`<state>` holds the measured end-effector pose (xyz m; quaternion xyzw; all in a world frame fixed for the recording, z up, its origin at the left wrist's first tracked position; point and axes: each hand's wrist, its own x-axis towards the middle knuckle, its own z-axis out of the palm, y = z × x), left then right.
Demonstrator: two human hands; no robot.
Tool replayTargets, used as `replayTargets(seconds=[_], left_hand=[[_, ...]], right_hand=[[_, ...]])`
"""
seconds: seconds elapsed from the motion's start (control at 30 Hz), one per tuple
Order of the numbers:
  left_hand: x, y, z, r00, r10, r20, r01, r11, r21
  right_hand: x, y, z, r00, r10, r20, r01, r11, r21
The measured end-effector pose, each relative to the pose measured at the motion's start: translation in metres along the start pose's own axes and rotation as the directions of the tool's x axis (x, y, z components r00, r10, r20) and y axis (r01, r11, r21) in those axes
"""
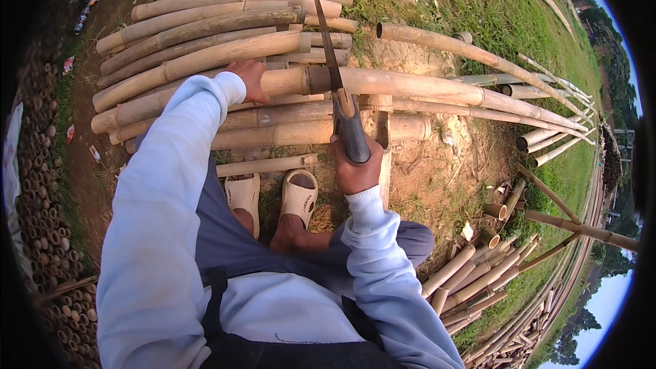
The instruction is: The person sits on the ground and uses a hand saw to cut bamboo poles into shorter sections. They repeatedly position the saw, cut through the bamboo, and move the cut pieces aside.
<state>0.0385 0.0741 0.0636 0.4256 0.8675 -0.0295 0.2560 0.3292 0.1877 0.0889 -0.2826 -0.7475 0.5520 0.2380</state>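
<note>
A long tan bamboo pole (424,87) runs from left to right in front of me. My left hand (250,80) is closed over it, holding it from above. In my right hand (360,169) is the dark handle of a handsaw (330,48). Its long narrow blade points away from me and crosses the pole just right of a dark joint ring. Whether the teeth have cut into the bamboo cannot be made out. Under the pole, near the blade, stands a wooden support (380,119).
Cut bamboo lengths (198,27) lie stacked at the left and far side. More long poles (471,48) stretch off right. A heap of short pieces (478,273) lies at lower right, beside a bamboo frame (581,227). Bamboo ends (51,232) fill the left edge. My sandalled feet (298,199) are below the pole.
</note>
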Motion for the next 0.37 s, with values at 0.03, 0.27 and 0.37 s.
replayTargets(seconds=[0.03,0.27,0.37], left_hand=[[-0.002,0.000,-0.001,1.000,0.006,-0.003,-0.006,1.000,0.002],[0.002,-0.006,-0.004,0.999,0.046,0.010,-0.046,0.999,0.012],[-0.001,-0.004,0.008,0.999,0.000,0.044,-0.001,1.000,0.011]], right_hand=[[0.000,0.003,-0.002,1.000,-0.006,-0.002,0.006,1.000,0.012],[-0.065,-0.004,-0.015,0.990,0.141,0.019,-0.140,0.990,-0.022],[-0.132,-0.016,-0.046,0.978,0.192,0.077,-0.191,0.981,-0.022]])
